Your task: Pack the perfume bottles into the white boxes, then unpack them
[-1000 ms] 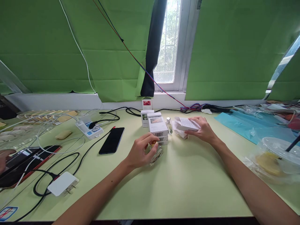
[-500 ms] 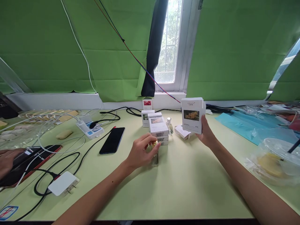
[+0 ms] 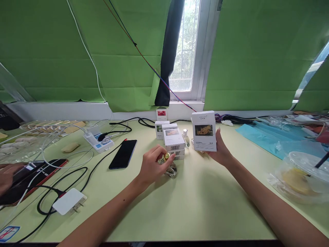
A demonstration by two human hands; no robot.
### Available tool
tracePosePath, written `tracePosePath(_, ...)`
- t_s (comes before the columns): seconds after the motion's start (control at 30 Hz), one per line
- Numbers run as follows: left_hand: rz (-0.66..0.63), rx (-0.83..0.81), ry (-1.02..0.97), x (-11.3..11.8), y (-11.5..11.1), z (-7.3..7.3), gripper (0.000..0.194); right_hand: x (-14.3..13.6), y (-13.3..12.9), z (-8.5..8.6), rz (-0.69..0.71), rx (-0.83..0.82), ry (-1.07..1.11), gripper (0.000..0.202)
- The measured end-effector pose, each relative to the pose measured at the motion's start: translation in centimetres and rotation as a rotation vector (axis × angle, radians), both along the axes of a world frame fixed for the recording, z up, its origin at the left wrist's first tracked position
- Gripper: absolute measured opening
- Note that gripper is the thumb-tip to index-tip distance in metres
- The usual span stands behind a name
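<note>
My left hand (image 3: 153,165) is closed around a small glass perfume bottle (image 3: 171,170) with a gold cap, low over the table and partly hidden by my fingers. Raised in my right hand (image 3: 221,151) is a white perfume box (image 3: 205,140), its front with a yellow flower picture turned toward me. Between the hands, a stack of white boxes (image 3: 174,142) shows barcodes on its near sides. A second glass bottle (image 3: 186,139) with a silver cap stands right beside the stack. Another white box lies mostly hidden behind the raised one.
Left of the stack lies a black phone (image 3: 123,154), near a power strip (image 3: 99,141), cables and a white charger (image 3: 70,201). Another person's hand (image 3: 7,178) rests at far left. On the right are a blue sheet (image 3: 267,139) and a lidded plastic cup (image 3: 305,161).
The box in my right hand has shifted left and slightly down, covering more of the box behind it. My left hand has turned the bottle from narrow side to a wider, tilted view.
</note>
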State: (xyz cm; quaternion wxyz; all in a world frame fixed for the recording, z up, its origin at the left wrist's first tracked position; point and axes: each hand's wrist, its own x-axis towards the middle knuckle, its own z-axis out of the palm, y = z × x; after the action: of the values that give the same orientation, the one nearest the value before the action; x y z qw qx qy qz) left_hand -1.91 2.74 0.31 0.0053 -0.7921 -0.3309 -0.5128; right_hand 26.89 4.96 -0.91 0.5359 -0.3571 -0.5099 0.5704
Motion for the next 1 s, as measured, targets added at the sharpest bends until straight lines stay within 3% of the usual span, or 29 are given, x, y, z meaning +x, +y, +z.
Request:
tracePosePath(0.13, 0.042, 0.007, -0.014, 0.0, 0.1, -0.1, 0.032, -0.1, 0.1, -0.7, 0.066, -0.048, 0.118, 0.088)
tracePosePath(0.27, 0.073, 0.010, -0.019, -0.1, 0.1, -0.1, 0.034, 0.0, 0.2, -1.4, 0.148, -0.020, 0.100, 0.093)
tracePosePath(0.4, 0.094, 0.005, -0.022, -0.1, 0.1, 0.0, 0.037, -0.5, 0.0, -1.6, 0.194, 0.001, 0.084, 0.084)
tracePosePath(0.73, 0.100, -0.037, -0.012, -0.1, 0.1, 0.0, 0.041, -1.8, -0.8, -1.2, 0.273, -0.064, 0.051, 0.071)
tracePosePath(1.0, 0.047, -0.185, -0.028, 0.0, 0.2, -0.2, 0.038, -2.0, -1.5, -0.9, 0.276, -0.070, 0.084, 0.077)
